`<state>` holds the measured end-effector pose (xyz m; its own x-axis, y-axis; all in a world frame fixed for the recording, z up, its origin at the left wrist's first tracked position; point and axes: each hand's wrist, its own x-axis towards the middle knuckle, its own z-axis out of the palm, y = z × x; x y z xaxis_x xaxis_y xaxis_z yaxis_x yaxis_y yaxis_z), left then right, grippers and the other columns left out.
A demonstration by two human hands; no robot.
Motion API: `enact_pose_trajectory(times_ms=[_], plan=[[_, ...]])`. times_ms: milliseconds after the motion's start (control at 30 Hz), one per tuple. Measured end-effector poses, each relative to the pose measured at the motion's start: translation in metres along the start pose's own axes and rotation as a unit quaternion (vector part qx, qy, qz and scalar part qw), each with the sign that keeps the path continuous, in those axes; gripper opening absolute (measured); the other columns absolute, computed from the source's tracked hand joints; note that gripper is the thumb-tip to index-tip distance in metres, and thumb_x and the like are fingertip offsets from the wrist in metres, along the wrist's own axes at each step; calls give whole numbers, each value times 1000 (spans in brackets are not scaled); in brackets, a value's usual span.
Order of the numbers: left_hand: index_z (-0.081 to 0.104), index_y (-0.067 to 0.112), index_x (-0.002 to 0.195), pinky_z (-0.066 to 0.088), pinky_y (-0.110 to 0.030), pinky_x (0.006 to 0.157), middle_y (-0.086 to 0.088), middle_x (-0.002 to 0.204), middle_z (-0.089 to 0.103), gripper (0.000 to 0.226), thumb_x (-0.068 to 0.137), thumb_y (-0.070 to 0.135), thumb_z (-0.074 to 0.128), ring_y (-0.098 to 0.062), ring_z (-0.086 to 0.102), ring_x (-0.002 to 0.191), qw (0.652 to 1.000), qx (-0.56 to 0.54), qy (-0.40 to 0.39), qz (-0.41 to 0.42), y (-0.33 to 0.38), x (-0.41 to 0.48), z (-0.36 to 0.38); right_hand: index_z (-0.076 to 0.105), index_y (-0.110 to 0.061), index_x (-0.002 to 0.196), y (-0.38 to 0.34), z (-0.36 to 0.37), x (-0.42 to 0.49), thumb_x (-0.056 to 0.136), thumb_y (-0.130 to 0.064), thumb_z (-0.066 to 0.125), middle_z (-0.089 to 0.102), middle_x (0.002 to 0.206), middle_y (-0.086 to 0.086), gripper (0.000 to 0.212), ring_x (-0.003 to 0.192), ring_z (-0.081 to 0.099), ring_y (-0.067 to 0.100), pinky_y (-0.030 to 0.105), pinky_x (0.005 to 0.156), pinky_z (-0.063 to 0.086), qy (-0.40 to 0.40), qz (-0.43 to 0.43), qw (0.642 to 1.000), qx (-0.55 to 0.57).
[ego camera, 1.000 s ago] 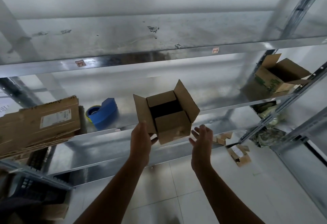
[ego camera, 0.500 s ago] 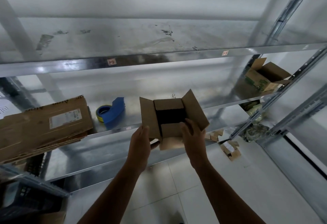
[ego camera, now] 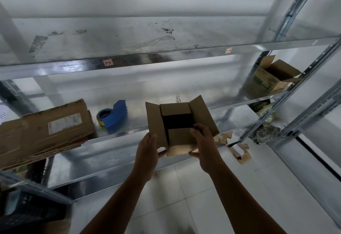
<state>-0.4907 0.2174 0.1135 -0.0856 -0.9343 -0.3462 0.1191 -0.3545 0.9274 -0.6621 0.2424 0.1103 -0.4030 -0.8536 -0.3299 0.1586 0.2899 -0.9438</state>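
Observation:
I hold a small brown cardboard box [ego camera: 177, 123] in front of the metal shelf rack [ego camera: 129, 63], its top flaps spread and a dark opening showing inside. My left hand [ego camera: 146, 152] grips the box's lower left side, thumb under its bottom. My right hand [ego camera: 203, 145] grips the lower right, with fingers curled over the near flap and pressing it toward the opening.
On the middle shelf lie flattened cartons [ego camera: 44, 132] at left and a blue tape dispenser [ego camera: 113, 116]. An open green-printed box [ego camera: 271, 78] stands at the shelf's right end. Small cardboard pieces [ego camera: 239, 152] lie on the tiled floor. A dark crate [ego camera: 27, 209] sits low left.
My right hand came off open air onto the box and now grips its near flap. The box has turned squarer to me and the flap is folded further in.

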Motion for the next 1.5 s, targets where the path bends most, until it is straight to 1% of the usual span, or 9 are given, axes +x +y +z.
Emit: enact_pose_trajectory(times_ms=[433, 533, 700, 900, 1133, 1233, 1367, 1433, 1500], plan=[[58, 16, 95, 56, -55, 92, -22, 108, 61, 21, 103, 18, 39, -40, 62, 105, 989, -33, 125, -66, -1, 10, 52, 61, -19, 102, -5, -34, 37, 98, -24, 65, 65, 99, 9, 8, 93, 61, 29, 47, 80, 55, 11, -29, 999, 20], [59, 18, 92, 56, -54, 92, -22, 105, 62, 23, 102, 21, 39, -41, 62, 105, 984, -33, 169, -50, 0, 15, 48, 47, -41, 132, -2, -44, 44, 89, -10, 68, 56, 123, -7, 57, 115, 58, 24, 58, 99, 54, -109, -45, 993, 24], [57, 17, 99, 58, -40, 79, -11, 99, 65, 18, 104, 18, 40, -30, 66, 95, 971, -124, 190, -79, 4, 18, 42, 4, -75, 143, 10, -57, 57, 72, -47, 84, 2, 168, -21, 111, 154, 17, 30, 68, 116, 29, -193, -115, 974, 0], [55, 8, 116, 58, -40, 74, -15, 101, 65, 19, 103, 18, 44, -30, 68, 91, 954, -183, 213, -107, -4, 14, 50, 36, -56, 140, 28, -55, 61, 83, -46, 64, 46, 145, -13, 64, 134, 52, 18, 31, 96, 54, -219, -131, 966, -46], [54, 11, 124, 57, -42, 85, -14, 109, 69, 26, 103, 19, 41, -31, 71, 97, 976, -106, 159, -105, 1, 8, 46, 37, -52, 148, 21, -67, 67, 90, -30, 64, 53, 140, -20, 68, 124, 61, 13, 40, 86, 61, -262, -136, 955, -37], [51, 14, 124, 50, -35, 86, -6, 116, 63, 27, 98, 20, 54, -30, 63, 110, 981, 117, 154, 22, 4, 11, 41, 41, -47, 147, 21, -71, 70, 88, -36, 72, 55, 144, -11, 68, 127, 61, 19, 48, 93, 59, -231, -139, 963, -24], [56, 17, 130, 42, -37, 97, -5, 126, 55, 53, 82, 10, 74, -23, 48, 121, 752, 548, 132, 343, 26, 33, 29, 38, -48, 151, 26, -75, 72, 78, -54, 82, 50, 153, -6, 85, 133, 57, 22, 56, 103, 52, -238, -143, 960, -41], [63, 21, 126, 41, -36, 98, -2, 122, 62, 39, 88, 15, 69, -21, 52, 116, 634, 685, -2, 360, 44, 45, 29, 39, -52, 149, 27, -75, 72, 75, -60, 82, 47, 154, -6, 86, 135, 55, 21, 56, 104, 52, -233, -150, 959, -61], [57, 30, 136, 36, -32, 101, 4, 128, 60, 40, 96, 22, 56, -16, 51, 119, 593, 741, -108, 296, 59, 50, 38, 37, -54, 149, 28, -77, 74, 77, -59, 80, 43, 157, -9, 84, 140, 49, 19, 51, 109, 49, -225, -169, 956, -86]])
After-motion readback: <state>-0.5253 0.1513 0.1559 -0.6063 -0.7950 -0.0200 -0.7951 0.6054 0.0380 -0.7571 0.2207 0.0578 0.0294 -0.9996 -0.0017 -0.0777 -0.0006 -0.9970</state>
